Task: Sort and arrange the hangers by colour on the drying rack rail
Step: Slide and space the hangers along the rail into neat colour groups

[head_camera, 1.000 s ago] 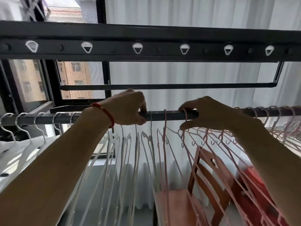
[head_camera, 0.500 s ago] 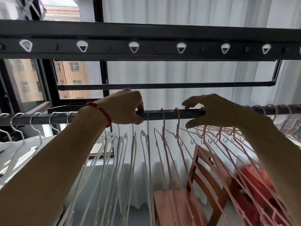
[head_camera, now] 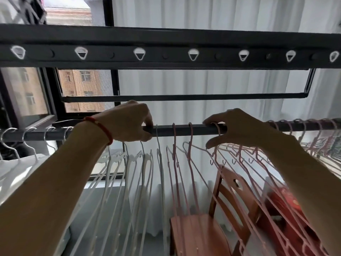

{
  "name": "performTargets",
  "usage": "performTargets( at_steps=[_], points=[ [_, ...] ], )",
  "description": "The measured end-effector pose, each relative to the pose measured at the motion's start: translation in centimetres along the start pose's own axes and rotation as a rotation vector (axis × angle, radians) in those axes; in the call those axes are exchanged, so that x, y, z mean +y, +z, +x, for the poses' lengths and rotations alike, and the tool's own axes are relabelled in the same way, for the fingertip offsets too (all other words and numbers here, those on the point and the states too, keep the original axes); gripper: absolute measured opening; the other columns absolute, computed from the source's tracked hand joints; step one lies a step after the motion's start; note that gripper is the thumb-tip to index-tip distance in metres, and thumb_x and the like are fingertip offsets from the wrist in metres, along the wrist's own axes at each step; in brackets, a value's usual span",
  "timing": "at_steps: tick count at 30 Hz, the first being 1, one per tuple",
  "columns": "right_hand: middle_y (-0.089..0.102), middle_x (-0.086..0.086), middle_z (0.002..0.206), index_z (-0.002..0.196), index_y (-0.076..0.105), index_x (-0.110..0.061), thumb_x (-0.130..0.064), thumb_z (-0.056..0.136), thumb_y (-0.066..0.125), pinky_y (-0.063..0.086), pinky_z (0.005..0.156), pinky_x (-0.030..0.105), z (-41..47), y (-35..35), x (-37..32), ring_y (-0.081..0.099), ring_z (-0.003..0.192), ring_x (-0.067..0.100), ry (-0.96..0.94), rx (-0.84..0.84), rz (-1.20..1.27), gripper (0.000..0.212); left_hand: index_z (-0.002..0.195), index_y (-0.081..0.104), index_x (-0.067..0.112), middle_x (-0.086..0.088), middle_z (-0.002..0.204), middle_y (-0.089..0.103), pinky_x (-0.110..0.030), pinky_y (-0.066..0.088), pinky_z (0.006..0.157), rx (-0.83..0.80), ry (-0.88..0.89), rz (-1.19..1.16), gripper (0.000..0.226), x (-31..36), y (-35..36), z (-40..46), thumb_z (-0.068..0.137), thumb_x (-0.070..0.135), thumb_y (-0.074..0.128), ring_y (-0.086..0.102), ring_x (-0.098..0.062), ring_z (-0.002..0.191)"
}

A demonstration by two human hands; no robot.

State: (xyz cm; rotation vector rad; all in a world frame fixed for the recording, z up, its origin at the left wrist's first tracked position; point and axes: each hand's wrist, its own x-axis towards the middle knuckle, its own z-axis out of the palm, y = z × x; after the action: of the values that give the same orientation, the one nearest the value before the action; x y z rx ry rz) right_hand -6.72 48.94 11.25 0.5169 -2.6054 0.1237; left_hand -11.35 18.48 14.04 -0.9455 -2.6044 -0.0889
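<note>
Since a moment ago two pink hangers (head_camera: 191, 145) sit apart on the rail (head_camera: 184, 130), left hand (head_camera: 129, 122) gripping it, right hand (head_camera: 239, 130) spread over pink hooks.

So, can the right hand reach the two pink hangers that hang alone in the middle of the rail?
Probably yes. The right hand rests on the rail just beside the two pink hangers, with only bare rail between them.
</note>
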Motion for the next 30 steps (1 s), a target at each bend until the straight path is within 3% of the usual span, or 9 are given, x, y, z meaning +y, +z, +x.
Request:
performTargets(
  at_steps=[3,5,7,10,13,16,23,30],
  points=[
    [0.069,-0.013,0.085,0.112,0.070,-0.028,-0.085,0.054,0.057,0.033,0.072,0.009,0.7,0.4,-0.4,0.057,0.072,0.005,-0.031,0.035,-0.058,0.082,0.096,0.076,0.029,0.013,0.088,0.061,-0.035,0.052,0.082,0.004,-0.007,0.017,0.015,0.1,0.1,0.0,0.082,0.033,0.077,0.055,-0.007,0.083],
    [0.069,-0.012,0.082,0.110,0.070,-0.027,-0.087,0.055,0.056,0.041,0.072,0.013,0.8,0.6,-0.5,0.061,0.071,0.008,-0.044,0.030,-0.065,0.082,0.096,0.076,0.029,0.014,0.087,0.060,-0.033,0.051,0.081,0.006,-0.006,0.021,0.014,0.2,0.1,-0.1,0.082,0.033,0.076,0.055,-0.006,0.083],
    [0.072,-0.010,0.098,0.120,0.065,-0.026,-0.082,0.057,0.062,0.050,0.078,0.020,0.4,0.3,-0.4,0.066,0.084,0.011,-0.055,-0.003,0.015,0.084,0.096,0.076,0.029,0.016,0.086,0.060,-0.029,0.047,0.079,0.002,-0.006,0.017,0.014,0.3,0.1,-0.2,0.083,0.033,0.076,0.054,-0.006,0.084],
    [0.065,-0.014,0.121,0.134,0.056,-0.027,-0.065,0.063,0.076,0.042,0.084,0.011,-0.3,-0.8,0.2,0.062,0.103,0.006,-0.027,-0.066,0.090,0.083,0.095,0.076,0.030,0.016,0.087,0.061,-0.032,0.051,0.082,-0.009,-0.014,0.021,0.014,0.3,0.1,-0.2,0.083,0.035,0.076,0.057,-0.007,0.084],
    [0.069,-0.012,0.106,0.122,0.063,-0.030,-0.060,0.067,0.078,0.048,0.082,0.018,-0.6,-0.9,0.6,0.064,0.094,0.009,-0.033,-0.069,0.060,0.064,0.093,0.075,0.032,0.015,0.087,0.063,-0.037,0.055,0.082,-0.025,-0.022,0.020,0.012,0.4,0.0,-0.3,0.082,0.036,0.076,0.061,-0.008,0.083],
    [0.069,-0.009,0.094,0.113,0.065,-0.030,-0.068,0.064,0.074,0.053,0.080,0.031,-0.5,-0.6,0.4,0.065,0.084,0.011,-0.029,-0.038,0.066,0.063,0.094,0.076,0.030,0.015,0.088,0.064,-0.037,0.054,0.086,-0.029,-0.029,0.026,0.012,0.5,-0.1,-0.3,0.083,0.034,0.076,0.059,-0.007,0.085],
    [0.069,-0.007,0.089,0.108,0.067,-0.022,-0.069,0.063,0.073,0.043,0.067,0.011,0.2,-0.2,0.1,0.064,0.076,0.012,-0.096,0.005,0.025,0.065,0.093,0.074,0.033,0.014,0.090,0.063,-0.038,0.054,0.086,-0.048,-0.058,0.031,0.010,0.6,0.0,-0.3,0.083,0.034,0.076,0.059,-0.008,0.087],
    [0.068,-0.008,0.088,0.108,0.065,-0.026,-0.093,0.055,0.052,0.056,0.075,0.037,0.5,-0.2,0.3,0.064,0.076,0.012,-0.102,-0.020,0.028,0.086,0.084,0.067,0.037,0.016,0.084,0.062,-0.028,0.048,0.078,-0.052,-0.059,0.042,0.010,1.3,-0.2,-0.5,0.084,0.032,0.075,0.058,-0.004,0.081]
  ],
)
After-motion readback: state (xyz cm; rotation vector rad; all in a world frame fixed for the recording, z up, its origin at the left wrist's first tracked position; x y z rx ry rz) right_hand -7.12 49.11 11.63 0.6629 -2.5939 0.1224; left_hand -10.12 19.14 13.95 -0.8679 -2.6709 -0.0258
